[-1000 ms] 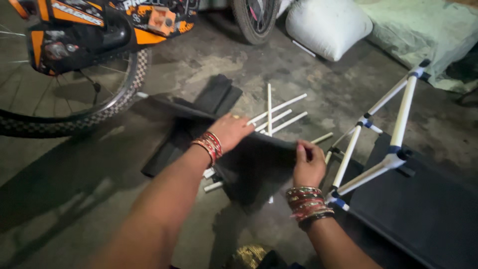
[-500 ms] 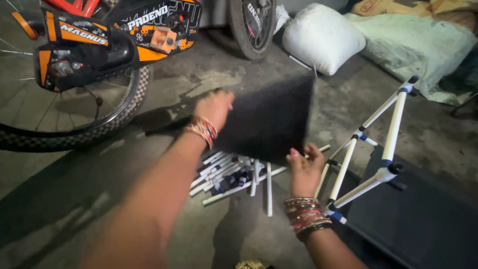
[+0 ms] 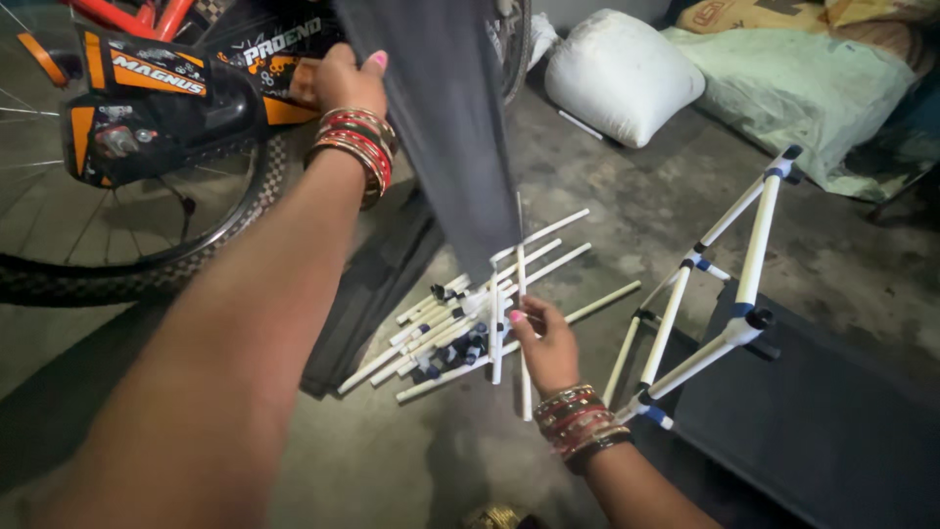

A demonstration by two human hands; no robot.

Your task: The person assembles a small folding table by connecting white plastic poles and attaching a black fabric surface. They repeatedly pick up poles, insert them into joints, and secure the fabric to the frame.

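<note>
- A bicycle (image 3: pixel 147 108) with orange and black frame parts stands at the far left, its tyre on the concrete floor (image 3: pixel 627 206).
- The left hand (image 3: pixel 343 83) is raised high at the far left, fingers clamped on the top edge of a dark fabric sheet (image 3: pixel 450 127), which hangs down from it toward the middle of the scene.
- Under the sheet's lower corner lies a pile of white tubes (image 3: pixel 460 323) on the floor, some with dark connectors on their ends.
- The right hand (image 3: pixel 543 343) is low and near, just right of the pile, fingers closed on one upright white tube (image 3: pixel 521 294); the sheet's bottom edge hangs just above it.
- The two hands are well apart, one high, one low.
- At the right, a partly built white tube frame (image 3: pixel 725 284) leans over a black panel (image 3: pixel 832 431).
- A white sack (image 3: pixel 622 78) lies at the far right.
</note>
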